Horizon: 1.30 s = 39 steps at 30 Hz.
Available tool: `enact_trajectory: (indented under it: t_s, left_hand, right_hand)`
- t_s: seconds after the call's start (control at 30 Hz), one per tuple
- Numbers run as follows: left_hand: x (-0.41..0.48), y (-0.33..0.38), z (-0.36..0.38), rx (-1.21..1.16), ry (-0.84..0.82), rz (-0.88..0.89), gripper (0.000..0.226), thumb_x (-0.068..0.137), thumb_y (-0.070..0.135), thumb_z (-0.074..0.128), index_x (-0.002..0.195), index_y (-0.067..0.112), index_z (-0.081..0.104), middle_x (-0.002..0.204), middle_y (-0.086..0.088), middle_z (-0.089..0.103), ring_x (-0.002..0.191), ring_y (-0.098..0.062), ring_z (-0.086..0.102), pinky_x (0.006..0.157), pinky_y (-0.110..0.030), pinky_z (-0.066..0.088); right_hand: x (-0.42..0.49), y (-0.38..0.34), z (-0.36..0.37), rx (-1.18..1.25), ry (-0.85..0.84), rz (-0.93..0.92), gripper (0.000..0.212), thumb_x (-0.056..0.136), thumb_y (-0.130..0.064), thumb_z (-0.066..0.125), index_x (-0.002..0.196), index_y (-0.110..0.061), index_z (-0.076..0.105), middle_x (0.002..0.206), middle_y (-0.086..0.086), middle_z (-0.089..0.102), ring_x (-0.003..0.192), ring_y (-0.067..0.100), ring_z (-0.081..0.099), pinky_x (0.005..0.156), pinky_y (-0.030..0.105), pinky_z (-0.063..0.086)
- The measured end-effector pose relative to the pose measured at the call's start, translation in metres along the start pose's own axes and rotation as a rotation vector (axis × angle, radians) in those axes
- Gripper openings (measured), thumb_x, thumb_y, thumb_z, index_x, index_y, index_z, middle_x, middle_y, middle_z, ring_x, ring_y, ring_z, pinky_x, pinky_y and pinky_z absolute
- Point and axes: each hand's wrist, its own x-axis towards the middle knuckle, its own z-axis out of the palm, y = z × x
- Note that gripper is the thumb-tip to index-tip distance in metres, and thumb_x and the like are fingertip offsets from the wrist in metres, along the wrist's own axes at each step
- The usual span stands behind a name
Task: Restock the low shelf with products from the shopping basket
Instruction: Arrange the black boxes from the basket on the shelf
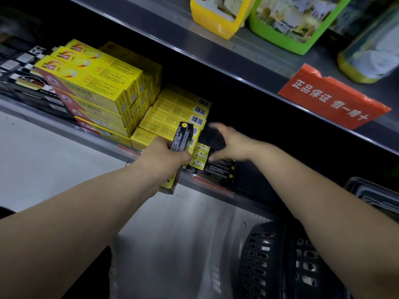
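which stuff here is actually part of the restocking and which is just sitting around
Part of the job:
- left hand gripping a black box
- right hand at the stack of black boxes
- low shelf
- shopping basket

Just sitting there:
- yellow boxes
- red sign
- yellow tub and green tub on the upper shelf

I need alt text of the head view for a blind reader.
A person's left hand grips a black box at the low shelf, while the right hand reaches to stacked black boxes beside yellow boxes. A dark basket sits below right.
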Motion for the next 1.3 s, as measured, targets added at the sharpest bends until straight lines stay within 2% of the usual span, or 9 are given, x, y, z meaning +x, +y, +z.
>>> enact_trajectory:
  t_s: [0.13, 0.2, 0.33, 0.43, 0.6, 0.7, 0.9, 1.03, 1.3]
  left_hand:
    - [-0.004, 0.002, -0.002, 0.043, -0.040, 0.064, 0.035, 0.075, 0.022, 0.074, 0.105, 0.013, 0.058, 0.081, -0.005, 0.063, 0.066, -0.013, 0.056, 0.050, -0.021, 0.043]
    - [-0.004, 0.002, -0.002, 0.062, -0.065, 0.107, 0.031, 0.073, 0.019, 0.076, 0.101, 0.012, 0.065, 0.084, -0.008, 0.067, 0.067, -0.017, 0.059, 0.060, -0.025, 0.045]
    - [-0.002, -0.001, -0.003, 0.277, -0.007, 0.267, 0.056, 0.070, 0.019, 0.079, 0.122, 0.018, 0.057, 0.115, 0.003, 0.062, 0.090, -0.013, 0.056, 0.068, -0.023, 0.043]
    - [-0.002, -0.002, -0.005, 0.365, 0.051, 0.340, 0.072, 0.072, 0.017, 0.078, 0.135, 0.023, 0.045, 0.131, 0.006, 0.053, 0.105, -0.014, 0.053, 0.076, -0.023, 0.039]
    - [0.000, -0.005, -0.004, 0.384, 0.029, 0.327, 0.060, 0.077, 0.014, 0.073, 0.131, 0.022, 0.048, 0.130, 0.005, 0.054, 0.114, -0.018, 0.053, 0.082, -0.028, 0.045]
    - [0.001, -0.005, -0.004, 0.369, 0.023, 0.318, 0.050, 0.078, 0.014, 0.072, 0.124, 0.022, 0.052, 0.126, 0.006, 0.056, 0.113, -0.018, 0.054, 0.083, -0.029, 0.046]
    - [0.000, -0.007, -0.004, 0.351, 0.000, 0.316, 0.040, 0.080, 0.015, 0.070, 0.117, 0.022, 0.055, 0.114, 0.008, 0.055, 0.103, -0.012, 0.053, 0.077, -0.025, 0.041]
    - [0.000, -0.006, -0.004, 0.348, -0.009, 0.309, 0.036, 0.080, 0.016, 0.069, 0.113, 0.022, 0.056, 0.114, 0.008, 0.057, 0.106, -0.014, 0.054, 0.078, -0.026, 0.043]
    - [-0.001, -0.006, -0.003, 0.344, -0.021, 0.314, 0.032, 0.081, 0.015, 0.068, 0.110, 0.021, 0.057, 0.111, 0.007, 0.056, 0.104, -0.014, 0.055, 0.076, -0.025, 0.042]
  right_hand:
    - [-0.028, -0.049, -0.012, 0.140, -0.005, -0.440, 0.081, 0.067, -0.022, 0.083, 0.129, -0.048, 0.037, 0.138, -0.005, 0.032, 0.127, 0.004, 0.028, 0.097, 0.000, 0.022]
    - [-0.033, -0.058, -0.010, 0.046, 0.050, -0.488, 0.054, 0.068, -0.021, 0.082, 0.115, -0.034, 0.059, 0.124, -0.002, 0.051, 0.116, 0.008, 0.043, 0.093, 0.005, 0.032]
    - [-0.033, -0.044, -0.019, -0.022, 0.061, -0.322, 0.033, 0.066, -0.016, 0.083, 0.095, -0.017, 0.066, 0.092, -0.001, 0.066, 0.085, 0.015, 0.061, 0.076, 0.029, 0.047]
    - [-0.027, -0.010, -0.028, -0.099, 0.112, -0.166, 0.032, 0.071, -0.016, 0.080, 0.096, -0.018, 0.060, 0.094, 0.000, 0.064, 0.086, 0.018, 0.058, 0.076, 0.031, 0.046]
    - [-0.001, 0.033, -0.019, -0.279, 0.285, 0.139, 0.034, 0.088, -0.018, 0.062, 0.118, -0.014, 0.046, 0.102, 0.007, 0.058, 0.091, 0.026, 0.056, 0.075, 0.031, 0.044]
    - [0.013, 0.045, 0.001, -0.342, 0.219, 0.288, 0.041, 0.090, -0.009, 0.051, 0.129, -0.017, 0.038, 0.119, 0.015, 0.052, 0.104, 0.032, 0.054, 0.079, 0.033, 0.044]
    - [0.022, 0.051, 0.025, -0.230, 0.131, 0.307, 0.057, 0.093, -0.002, 0.045, 0.141, -0.029, 0.033, 0.137, 0.014, 0.033, 0.117, 0.033, 0.047, 0.093, 0.036, 0.044]
    - [0.022, 0.052, 0.026, -0.178, 0.113, 0.421, 0.064, 0.095, -0.024, 0.052, 0.148, -0.031, 0.016, 0.149, 0.017, 0.019, 0.124, 0.035, 0.043, 0.098, 0.036, 0.042]
    - [0.022, 0.049, 0.030, -0.141, 0.048, 0.348, 0.061, 0.094, -0.024, 0.054, 0.147, -0.030, 0.023, 0.143, 0.014, 0.034, 0.122, 0.031, 0.047, 0.098, 0.034, 0.041]
